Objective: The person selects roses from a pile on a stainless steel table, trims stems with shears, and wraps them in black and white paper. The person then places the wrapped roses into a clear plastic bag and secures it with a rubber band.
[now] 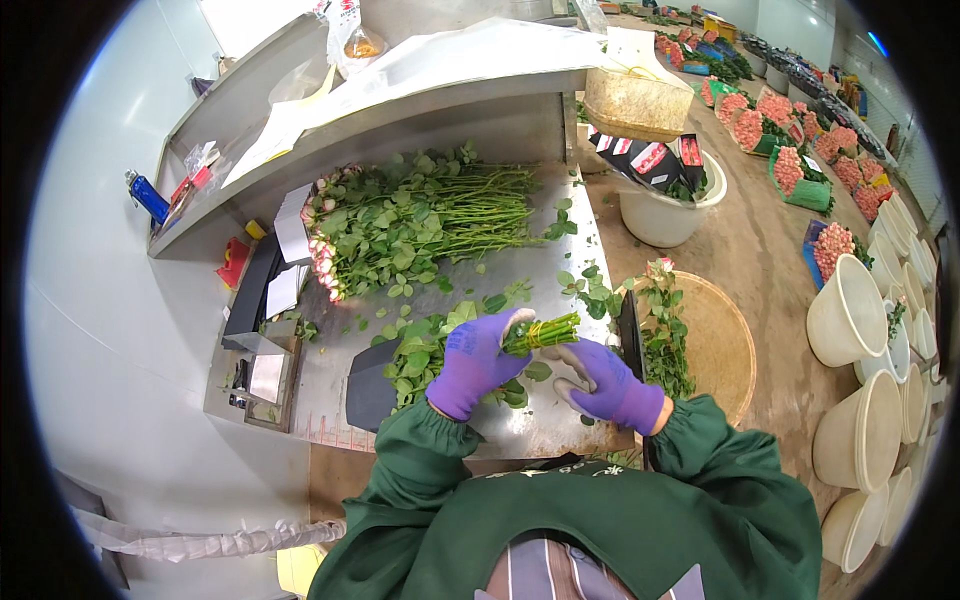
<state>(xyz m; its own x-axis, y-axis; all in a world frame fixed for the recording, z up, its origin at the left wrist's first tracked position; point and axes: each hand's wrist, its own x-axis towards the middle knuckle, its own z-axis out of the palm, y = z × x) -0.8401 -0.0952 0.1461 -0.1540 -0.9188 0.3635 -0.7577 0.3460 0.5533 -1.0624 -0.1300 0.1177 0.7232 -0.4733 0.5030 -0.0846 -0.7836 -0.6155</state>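
Observation:
My left hand (pixel 480 356), in a purple work glove with pale palm, is closed around a bunch of cut green stems (pixel 555 332). A yellow band circles the stems near their ends, which point right. Leaves of the bunch (pixel 420 352) spread left below the hand, and a dark wrapping sheet (pixel 373 386) covers its far left end, hiding any blooms. Just right of and below the stem ends is my gloved right hand (pixel 611 386), its thumb and fingers apart; its fingertips are close to the stems, and I cannot tell whether they touch.
Pink-and-white roses (pixel 420 217) lie piled across the metal table (pixel 480 281). White cards (pixel 285 291) stand at its left, under a shelf (pixel 420 124). A tan tub (pixel 720 337) is at the right edge. A white bucket (pixel 660 217) holds wrapped bouquets; more buckets (pixel 855 431) line the floor.

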